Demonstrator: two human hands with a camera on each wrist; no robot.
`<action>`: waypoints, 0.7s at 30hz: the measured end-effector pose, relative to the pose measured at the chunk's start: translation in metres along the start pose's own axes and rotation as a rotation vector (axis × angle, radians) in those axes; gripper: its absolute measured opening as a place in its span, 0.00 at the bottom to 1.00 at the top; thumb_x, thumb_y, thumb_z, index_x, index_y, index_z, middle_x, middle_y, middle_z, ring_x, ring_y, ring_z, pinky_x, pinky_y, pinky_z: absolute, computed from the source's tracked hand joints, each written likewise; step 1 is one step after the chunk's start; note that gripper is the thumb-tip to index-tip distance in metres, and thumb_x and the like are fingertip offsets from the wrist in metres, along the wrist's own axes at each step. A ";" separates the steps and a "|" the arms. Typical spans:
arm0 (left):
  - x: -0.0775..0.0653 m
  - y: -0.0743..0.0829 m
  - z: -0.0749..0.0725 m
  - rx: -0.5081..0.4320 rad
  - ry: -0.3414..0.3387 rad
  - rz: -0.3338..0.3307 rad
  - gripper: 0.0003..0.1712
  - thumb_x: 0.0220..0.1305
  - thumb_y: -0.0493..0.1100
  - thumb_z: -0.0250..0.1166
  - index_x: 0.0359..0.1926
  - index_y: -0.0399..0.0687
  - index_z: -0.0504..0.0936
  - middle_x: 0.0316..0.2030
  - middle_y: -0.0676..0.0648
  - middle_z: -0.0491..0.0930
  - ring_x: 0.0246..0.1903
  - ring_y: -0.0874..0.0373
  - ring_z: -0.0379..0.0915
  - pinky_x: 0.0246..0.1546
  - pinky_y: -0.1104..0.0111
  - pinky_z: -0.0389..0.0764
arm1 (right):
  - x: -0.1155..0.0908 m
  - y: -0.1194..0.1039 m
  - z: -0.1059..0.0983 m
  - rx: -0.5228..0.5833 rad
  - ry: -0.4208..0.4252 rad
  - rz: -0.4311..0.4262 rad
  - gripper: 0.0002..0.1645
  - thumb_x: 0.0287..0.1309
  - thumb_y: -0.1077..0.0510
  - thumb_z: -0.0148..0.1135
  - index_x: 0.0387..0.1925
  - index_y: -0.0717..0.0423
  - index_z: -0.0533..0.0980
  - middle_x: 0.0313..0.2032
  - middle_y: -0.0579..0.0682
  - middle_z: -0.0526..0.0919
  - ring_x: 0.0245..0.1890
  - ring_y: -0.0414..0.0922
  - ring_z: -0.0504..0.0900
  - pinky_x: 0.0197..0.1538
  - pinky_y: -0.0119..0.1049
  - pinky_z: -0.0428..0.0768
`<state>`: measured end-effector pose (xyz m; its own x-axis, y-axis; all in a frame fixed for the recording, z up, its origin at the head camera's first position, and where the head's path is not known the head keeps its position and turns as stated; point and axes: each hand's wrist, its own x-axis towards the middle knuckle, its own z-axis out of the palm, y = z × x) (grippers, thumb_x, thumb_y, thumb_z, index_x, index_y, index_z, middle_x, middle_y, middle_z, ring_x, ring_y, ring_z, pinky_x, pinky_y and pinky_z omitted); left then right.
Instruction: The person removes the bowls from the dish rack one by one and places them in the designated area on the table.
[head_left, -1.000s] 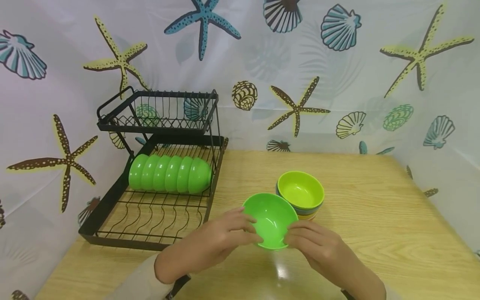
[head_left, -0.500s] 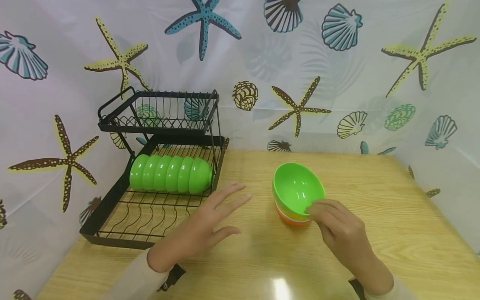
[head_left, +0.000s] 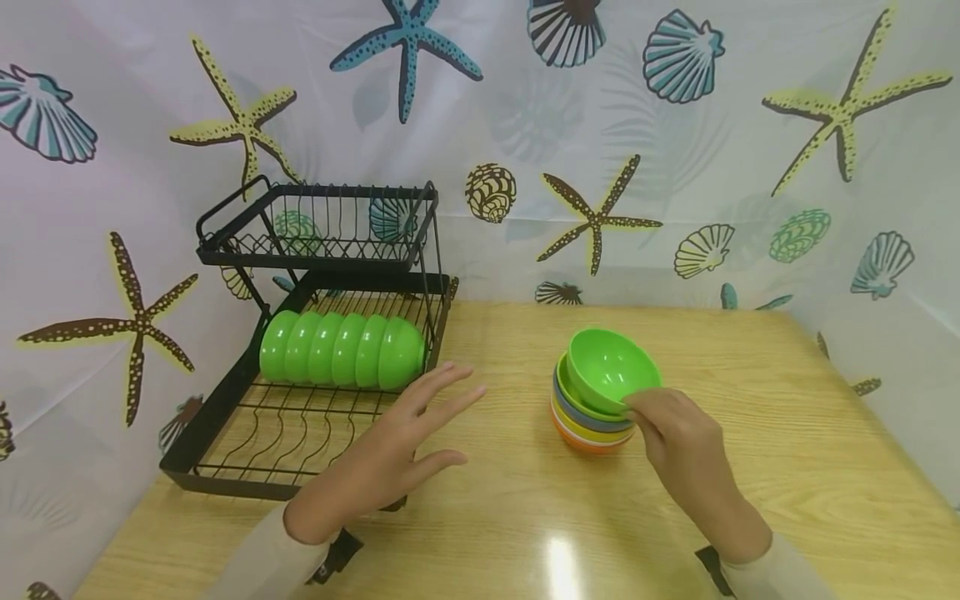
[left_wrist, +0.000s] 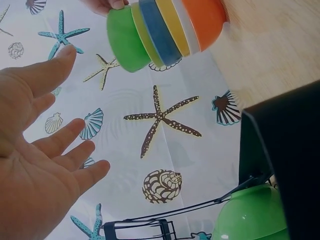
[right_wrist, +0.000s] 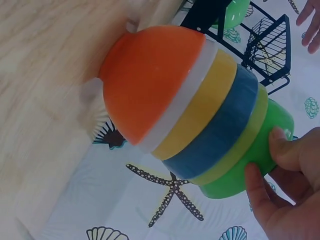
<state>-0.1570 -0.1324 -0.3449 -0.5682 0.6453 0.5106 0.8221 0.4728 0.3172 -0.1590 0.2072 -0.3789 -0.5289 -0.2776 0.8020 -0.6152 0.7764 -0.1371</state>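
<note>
My right hand (head_left: 684, 450) pinches the near rim of a green bowl (head_left: 611, 367), which sits tilted on top of a stack of nested bowls. Below it the stack shows a yellow-green bowl (right_wrist: 232, 145), a blue bowl (right_wrist: 220, 125), a yellow bowl (right_wrist: 202, 105), a white bowl (right_wrist: 182, 95) and an orange bowl (right_wrist: 150, 75) at the bottom. My left hand (head_left: 397, 446) is held out over the table with fingers spread, holding nothing. It hovers between the stack and the dish rack.
A black two-tier dish rack (head_left: 183, 462) stands on the left of the wooden table (head_left: 765, 400). Several green bowls (head_left: 337, 350) stand on edge in a row in its lower tier. The upper basket (head_left: 315, 225) overhangs the back. A patterned curtain (head_left: 480, 100) closes off the rear.
The green bowl went from both hands in front of the stack to its top, then shifted slightly right. My left hand let go and drew back left; the right hand kept its hold.
</note>
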 end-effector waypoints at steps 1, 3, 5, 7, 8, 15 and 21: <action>-0.001 -0.001 0.000 -0.001 0.000 0.001 0.44 0.56 0.44 0.70 0.72 0.53 0.60 0.72 0.47 0.54 0.72 0.47 0.46 0.67 0.52 0.62 | 0.000 0.000 0.001 -0.003 -0.006 0.000 0.14 0.38 0.75 0.72 0.30 0.61 0.82 0.31 0.53 0.85 0.35 0.50 0.84 0.37 0.41 0.84; -0.001 -0.001 0.001 0.001 -0.001 0.002 0.44 0.56 0.43 0.69 0.72 0.53 0.60 0.72 0.47 0.54 0.72 0.47 0.46 0.67 0.52 0.62 | 0.000 0.001 0.004 -0.007 -0.016 0.000 0.17 0.34 0.77 0.74 0.30 0.61 0.82 0.31 0.53 0.85 0.36 0.50 0.84 0.37 0.41 0.84; -0.002 -0.002 0.001 0.003 0.001 0.003 0.44 0.56 0.43 0.69 0.72 0.52 0.61 0.72 0.46 0.54 0.72 0.47 0.46 0.67 0.52 0.62 | -0.001 0.001 0.004 -0.003 -0.039 0.006 0.17 0.35 0.78 0.73 0.30 0.61 0.82 0.32 0.53 0.85 0.37 0.50 0.84 0.38 0.40 0.85; -0.002 -0.003 0.001 0.004 0.002 0.002 0.44 0.56 0.44 0.69 0.72 0.53 0.61 0.72 0.46 0.55 0.72 0.47 0.46 0.67 0.51 0.62 | -0.001 0.001 0.005 0.002 -0.058 0.006 0.17 0.36 0.78 0.72 0.31 0.61 0.82 0.32 0.53 0.85 0.38 0.51 0.84 0.38 0.41 0.85; -0.002 -0.003 0.002 0.006 0.002 0.000 0.43 0.56 0.44 0.69 0.72 0.52 0.61 0.72 0.45 0.55 0.72 0.47 0.46 0.67 0.51 0.62 | -0.002 0.002 0.005 0.007 -0.067 0.009 0.17 0.36 0.79 0.72 0.31 0.61 0.82 0.33 0.54 0.85 0.38 0.51 0.83 0.39 0.41 0.85; -0.004 -0.005 0.001 0.007 -0.003 -0.030 0.45 0.58 0.45 0.69 0.73 0.52 0.57 0.72 0.45 0.53 0.72 0.47 0.46 0.67 0.51 0.63 | -0.003 0.003 0.004 0.001 -0.145 0.015 0.15 0.42 0.76 0.70 0.34 0.62 0.82 0.35 0.54 0.85 0.40 0.51 0.82 0.42 0.43 0.84; -0.005 -0.003 0.002 0.010 -0.012 -0.055 0.45 0.60 0.47 0.68 0.74 0.55 0.55 0.73 0.46 0.51 0.72 0.48 0.46 0.66 0.50 0.64 | -0.003 0.003 0.002 0.007 -0.178 0.002 0.18 0.42 0.71 0.73 0.39 0.61 0.81 0.38 0.52 0.85 0.42 0.50 0.81 0.45 0.43 0.83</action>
<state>-0.1572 -0.1359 -0.3500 -0.6133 0.6251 0.4827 0.7889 0.5142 0.3364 -0.1600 0.2091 -0.3829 -0.6252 -0.3720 0.6861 -0.6177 0.7732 -0.1436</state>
